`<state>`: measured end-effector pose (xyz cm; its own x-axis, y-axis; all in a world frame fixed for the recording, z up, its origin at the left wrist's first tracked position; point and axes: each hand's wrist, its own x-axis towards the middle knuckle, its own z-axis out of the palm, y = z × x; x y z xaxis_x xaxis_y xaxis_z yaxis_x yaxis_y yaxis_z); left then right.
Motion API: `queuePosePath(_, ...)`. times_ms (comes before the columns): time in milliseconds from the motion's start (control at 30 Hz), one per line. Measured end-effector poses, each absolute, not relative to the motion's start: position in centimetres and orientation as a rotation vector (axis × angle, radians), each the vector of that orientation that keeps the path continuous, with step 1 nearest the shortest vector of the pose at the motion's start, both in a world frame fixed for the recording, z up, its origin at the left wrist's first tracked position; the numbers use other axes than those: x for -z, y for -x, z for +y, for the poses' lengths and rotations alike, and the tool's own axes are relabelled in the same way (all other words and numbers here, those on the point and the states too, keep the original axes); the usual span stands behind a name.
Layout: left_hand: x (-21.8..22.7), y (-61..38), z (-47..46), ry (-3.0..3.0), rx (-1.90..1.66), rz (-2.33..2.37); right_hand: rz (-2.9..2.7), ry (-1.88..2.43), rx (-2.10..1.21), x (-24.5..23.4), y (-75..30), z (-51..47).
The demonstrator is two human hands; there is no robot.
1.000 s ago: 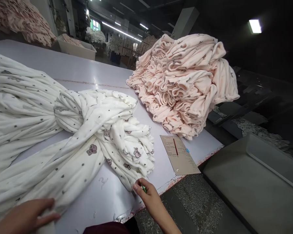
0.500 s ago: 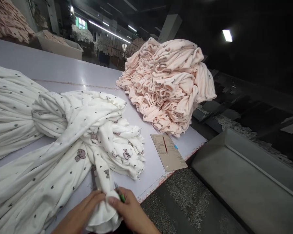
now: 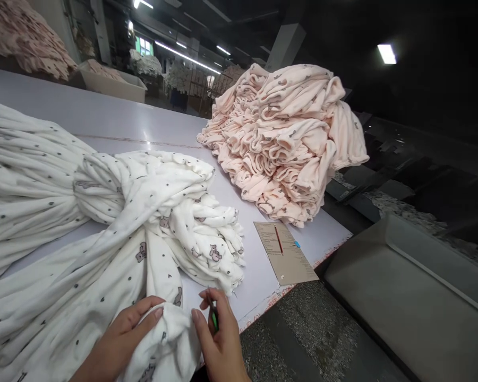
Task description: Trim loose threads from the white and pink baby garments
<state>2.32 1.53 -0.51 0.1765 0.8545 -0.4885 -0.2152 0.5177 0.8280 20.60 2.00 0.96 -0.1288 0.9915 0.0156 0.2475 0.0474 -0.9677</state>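
Observation:
White fleece fabric (image 3: 159, 185) printed with grey bears and small dark marks lies bunched and twisted across the table's left side. My left hand (image 3: 129, 331) grips a gathered end of it near the front, thumb on top and fingers partly tucked behind the cloth. Just right of that end is my right hand (image 3: 219, 334), its fingers curled around small thread snips (image 3: 213, 313) with a dark metal blade and a green part. The palm hides much of the snips. My right thumb is at the cloth's edge; whether it touches is unclear.
A tall heap of pink printed fabric (image 3: 290, 143) stands on the white table (image 3: 258, 297). Near the front edge lies a printed card (image 3: 289, 257) with a reddish-brown pencil (image 3: 278, 240) on it. A large grey bin (image 3: 406, 302) stands right, beside the speckled floor.
My right hand has come away from the pinched cloth and shifted right, keeping the snips. My left hand has turned the cloth end, so printed marks now show. The view has shifted slightly left.

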Motion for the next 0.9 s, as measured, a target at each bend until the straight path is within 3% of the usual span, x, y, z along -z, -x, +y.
queuePosePath(167,-0.6,-2.4,1.6,-0.734,-0.878,1.139,-1.93,1.079,-1.169,-2.3,-20.5,1.9)
queuePosePath(333,-0.9,-2.7,1.0,-0.833,-0.922,1.185,-1.801,1.281,-1.241,-1.4,-19.9,2.5)
queuePosePath(567,-1.1,-2.9,1.2,-0.998,-0.871,1.195,-2.204,1.159,-0.596,-0.2,-19.2,2.0)
queuePosePath(900,-0.7,-3.3,0.5,-1.057,-0.854,1.173,-1.943,1.272,-0.923,-1.8,-19.4,3.3)
